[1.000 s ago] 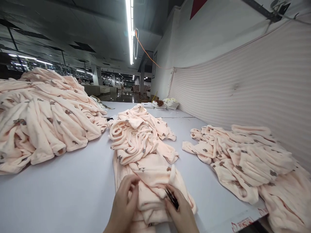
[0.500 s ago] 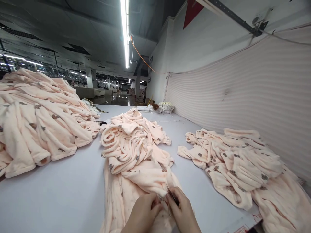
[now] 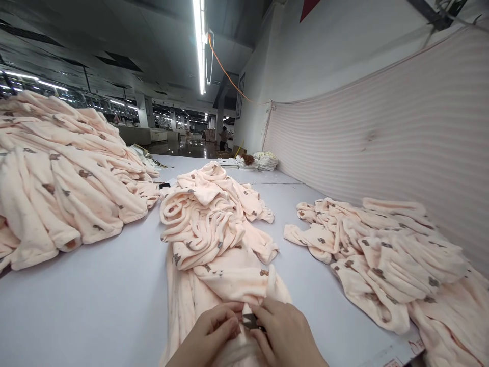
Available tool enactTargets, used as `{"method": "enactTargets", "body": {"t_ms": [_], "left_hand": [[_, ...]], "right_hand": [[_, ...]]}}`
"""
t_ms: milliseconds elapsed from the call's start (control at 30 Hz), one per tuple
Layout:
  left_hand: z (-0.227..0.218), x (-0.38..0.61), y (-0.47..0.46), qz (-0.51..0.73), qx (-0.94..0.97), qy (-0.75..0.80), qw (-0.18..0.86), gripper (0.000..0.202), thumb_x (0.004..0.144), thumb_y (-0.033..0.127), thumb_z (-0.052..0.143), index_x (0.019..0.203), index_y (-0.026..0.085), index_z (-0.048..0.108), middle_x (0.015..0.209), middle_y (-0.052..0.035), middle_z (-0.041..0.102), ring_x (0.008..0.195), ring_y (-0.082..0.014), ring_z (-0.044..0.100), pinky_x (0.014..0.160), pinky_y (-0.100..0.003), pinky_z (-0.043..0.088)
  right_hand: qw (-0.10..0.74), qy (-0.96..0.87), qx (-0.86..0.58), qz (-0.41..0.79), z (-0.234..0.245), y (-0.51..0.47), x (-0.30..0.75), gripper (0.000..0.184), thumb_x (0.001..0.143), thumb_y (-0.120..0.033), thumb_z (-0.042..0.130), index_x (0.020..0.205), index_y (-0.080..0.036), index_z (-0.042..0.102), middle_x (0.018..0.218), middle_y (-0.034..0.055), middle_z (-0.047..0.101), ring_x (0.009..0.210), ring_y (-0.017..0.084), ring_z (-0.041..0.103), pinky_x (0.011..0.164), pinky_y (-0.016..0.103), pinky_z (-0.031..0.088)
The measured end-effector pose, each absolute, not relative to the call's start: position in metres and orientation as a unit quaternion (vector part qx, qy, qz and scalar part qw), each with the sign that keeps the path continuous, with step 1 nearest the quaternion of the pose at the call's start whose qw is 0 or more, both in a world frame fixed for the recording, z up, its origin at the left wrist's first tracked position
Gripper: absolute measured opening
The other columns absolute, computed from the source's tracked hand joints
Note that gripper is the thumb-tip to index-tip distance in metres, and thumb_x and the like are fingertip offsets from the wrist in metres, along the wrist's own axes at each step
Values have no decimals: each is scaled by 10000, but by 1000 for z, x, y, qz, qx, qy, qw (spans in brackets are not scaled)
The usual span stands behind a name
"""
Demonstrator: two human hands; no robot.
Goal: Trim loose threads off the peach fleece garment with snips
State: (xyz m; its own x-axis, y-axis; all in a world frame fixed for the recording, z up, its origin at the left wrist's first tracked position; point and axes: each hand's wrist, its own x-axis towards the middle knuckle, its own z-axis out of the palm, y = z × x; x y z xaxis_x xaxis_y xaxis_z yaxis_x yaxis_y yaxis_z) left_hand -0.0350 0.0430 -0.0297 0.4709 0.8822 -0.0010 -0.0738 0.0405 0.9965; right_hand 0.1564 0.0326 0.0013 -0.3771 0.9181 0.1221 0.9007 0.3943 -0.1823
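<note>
At six o'clock, low in my view, I see both hands meeting on a peach fleece garment with small brown motifs (image 3: 225, 275). It lies on a wide white cutting table (image 3: 95, 300) and runs from the hands up toward twelve o'clock, where it bunches into a rumpled heap. My left hand (image 3: 208, 334) has its fingers curled closed, pinching the fabric edge. My right hand (image 3: 288, 334) is closed too, fingers bent onto the same edge, with a small dark metal thread snip (image 3: 250, 321) between the two hands; which fingers hold it I cannot tell. The hands touch each other over the cloth.

At nine to ten o'clock sits a tall pile of matching peach fleece pieces (image 3: 64, 173). At three o'clock, a flatter spread of the same peach pieces (image 3: 382, 255) lies beside a pale striped fabric wall covering (image 3: 382, 127). At twelve o'clock, far off, small white stacks (image 3: 263, 162) rest on the table's end.
</note>
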Motion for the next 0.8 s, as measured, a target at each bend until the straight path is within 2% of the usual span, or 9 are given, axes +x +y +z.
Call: {"method": "enactTargets", "body": {"t_ms": [200,300,367,433,500,567,633,700,800], "left_hand": [[-28,-33,50,371,564,382,631,257,847,388,549,722,177,624,1149,-67,631,1096,-226,539,918,-310,413],[-32,-34,54,387,555,395,622,287,852,399,533,694,171,604,1007,-54,653,1093,-223,530,966,-312,368],[-36,-31,54,393,566,417,592,329,861,440,489,688,171,568,831,-38,635,915,-213,570,843,-317,417],[-37,-23,51,384,596,451,542,321,857,441,466,708,170,553,713,-14,584,752,-192,555,707,-303,420],[-37,-10,48,354,640,478,487,213,788,383,562,793,171,568,711,0,580,687,-179,539,651,-289,402],[-36,5,47,354,675,493,420,191,721,295,627,855,185,547,784,-11,595,721,-185,542,671,-289,400],[-36,17,51,408,679,491,362,132,752,251,577,856,194,517,829,-30,581,773,-198,532,715,-303,393],[-36,23,59,479,628,441,427,45,817,221,487,836,195,518,848,-40,574,822,-202,520,766,-316,384],[-36,18,72,482,496,316,649,90,763,157,530,843,181,564,822,-24,612,810,-187,542,789,-313,399]], "right_hand": [[81,-803,-590,23,6,38,154,177,836,-215,515,891,-265,676,868,22,694,784,243,666,660,320,445],[149,-765,-617,107,-15,37,169,201,831,-289,563,1012,-304,649,914,17,669,818,227,660,673,298,459],[226,-738,-611,175,-34,39,178,207,842,-304,555,1030,-304,642,962,22,657,892,222,638,734,294,463],[312,-713,-585,228,-48,43,183,157,865,-299,521,937,-258,655,954,32,646,920,217,609,773,289,454],[369,-695,-552,276,-53,47,182,178,871,-324,512,801,-210,629,845,26,618,840,205,591,736,276,452],[383,-691,-531,306,-47,49,180,243,871,-361,513,697,-200,564,720,-3,558,731,183,561,660,256,440],[382,-704,-521,295,-33,50,178,261,889,-360,492,682,-204,522,713,-11,541,723,170,550,660,245,428],[373,-729,-527,225,-17,52,180,192,902,-275,448,740,-207,525,776,3,560,749,168,556,672,244,415],[308,-764,-564,54,-2,64,187,186,823,-120,403,881,-197,561,899,51,591,709,189,553,623,276,374]]}}
